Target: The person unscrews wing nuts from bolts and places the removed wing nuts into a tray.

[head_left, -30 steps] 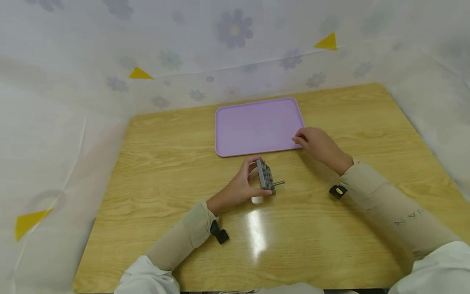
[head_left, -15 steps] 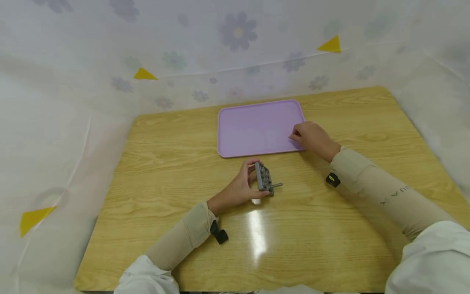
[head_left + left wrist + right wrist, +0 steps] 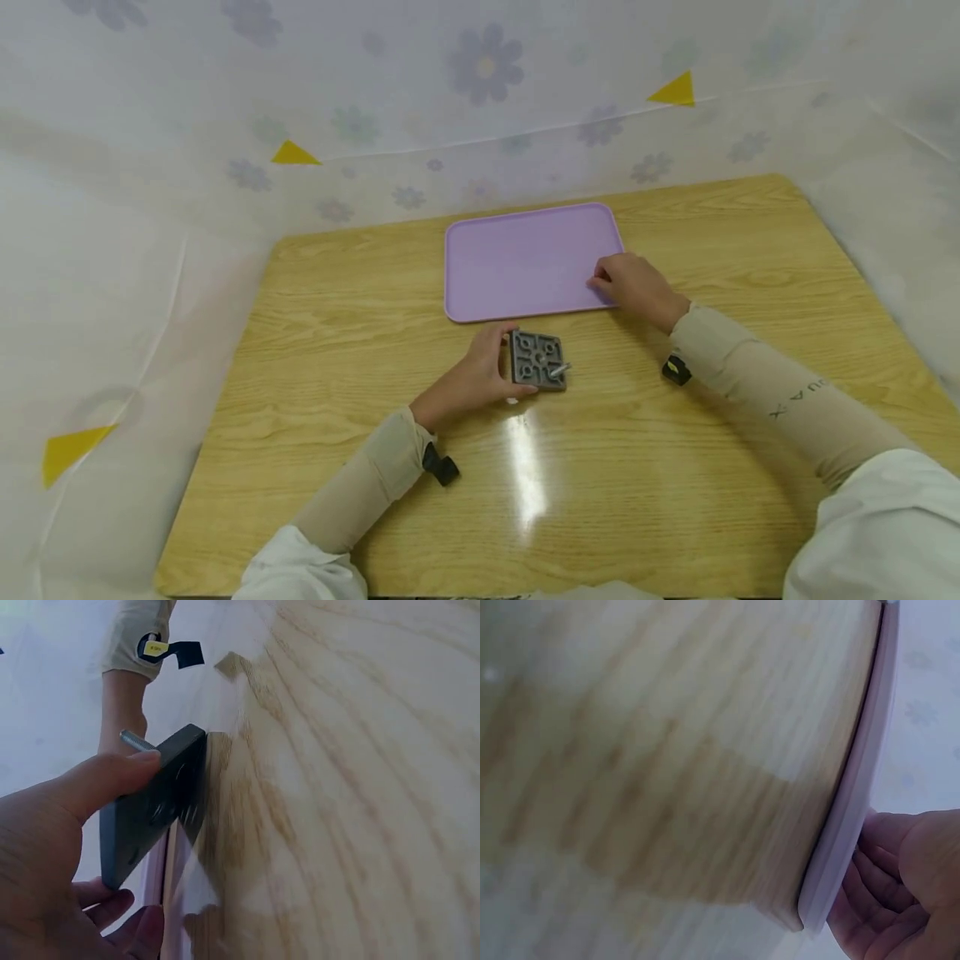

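My left hand [image 3: 474, 371] grips a dark grey square metal plate [image 3: 531, 363] by its edges, above the front of the purple tray's near side. The plate's ribbed face with round bosses shows in the head view, and a silver bolt [image 3: 559, 370] sticks out near one corner. In the left wrist view the thumb presses the plate's [image 3: 142, 817] edge close to the bolt [image 3: 133, 740]. My right hand [image 3: 633, 287] is at the right front corner of the purple tray [image 3: 517, 258]. Its fingers are curled behind the tray rim in the right wrist view, and no item shows in them.
Everything rests on a wood-grain table [image 3: 337, 333]. A white flower-printed curtain [image 3: 390, 92] with yellow triangles surrounds the table's back and sides. A bright reflection lies on the tabletop in front of the plate.
My left hand has turned the plate so its ribbed face points toward the head camera, and moved slightly left. My right hand has shifted a little left over the tray corner.
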`<state>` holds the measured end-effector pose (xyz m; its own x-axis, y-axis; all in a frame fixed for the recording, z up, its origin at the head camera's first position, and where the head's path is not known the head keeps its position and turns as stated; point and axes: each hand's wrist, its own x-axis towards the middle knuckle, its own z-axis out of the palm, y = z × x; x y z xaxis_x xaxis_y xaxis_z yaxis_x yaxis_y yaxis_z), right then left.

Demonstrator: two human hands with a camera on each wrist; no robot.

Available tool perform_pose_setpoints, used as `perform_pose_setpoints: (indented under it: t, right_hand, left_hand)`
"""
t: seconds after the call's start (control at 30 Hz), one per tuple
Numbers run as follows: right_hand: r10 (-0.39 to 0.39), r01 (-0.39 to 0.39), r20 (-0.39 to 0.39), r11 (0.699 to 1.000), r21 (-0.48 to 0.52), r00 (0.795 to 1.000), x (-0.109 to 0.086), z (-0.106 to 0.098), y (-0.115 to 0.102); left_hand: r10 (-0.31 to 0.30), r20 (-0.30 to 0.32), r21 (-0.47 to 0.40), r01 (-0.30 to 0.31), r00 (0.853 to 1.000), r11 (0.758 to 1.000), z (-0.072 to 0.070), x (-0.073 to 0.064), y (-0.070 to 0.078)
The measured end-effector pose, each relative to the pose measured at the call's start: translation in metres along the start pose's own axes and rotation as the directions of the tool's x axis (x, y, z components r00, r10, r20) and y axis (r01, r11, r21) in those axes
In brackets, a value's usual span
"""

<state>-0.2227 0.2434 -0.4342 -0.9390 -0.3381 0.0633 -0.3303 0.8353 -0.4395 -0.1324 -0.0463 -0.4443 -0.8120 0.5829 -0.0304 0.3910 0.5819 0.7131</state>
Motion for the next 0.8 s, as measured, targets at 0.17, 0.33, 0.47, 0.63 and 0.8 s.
perform_pose_setpoints:
  t: [0.17,0.33,0.47,0.63,0.8]
  right_hand:
    - [0.003,-0.002,-0.025,1.0,0.008,1.0,-0.001,0.005,0.0]
    - [-0.001,0.001,-0.043,1.0,-0.002,0.999,-0.003,0.008,-0.002]
    - [0.018,-0.018,-0.049,1.0,-0.001,0.999,-0.007,0.007,-0.006]
    - [0.003,-0.003,-0.07,1.0,-0.006,0.998,-0.013,0.004,-0.011]
    - [-0.049,0.047,-0.102,0.999,-0.019,0.994,-0.023,0.0,-0.015]
  left_hand:
    - [-0.023,0.029,0.079,0.021,0.999,0.997,-0.001,0.0,0.0]
    - [-0.028,0.027,0.176,0.023,0.999,0.984,-0.001,0.0,0.0]
    - [-0.037,0.028,0.245,0.029,0.999,0.969,0.001,0.0,-0.002]
    - [-0.061,0.037,0.296,0.047,0.997,0.954,0.003,0.001,-0.003]
    - [-0.069,0.056,0.329,0.047,0.996,0.943,0.001,0.0,-0.002]
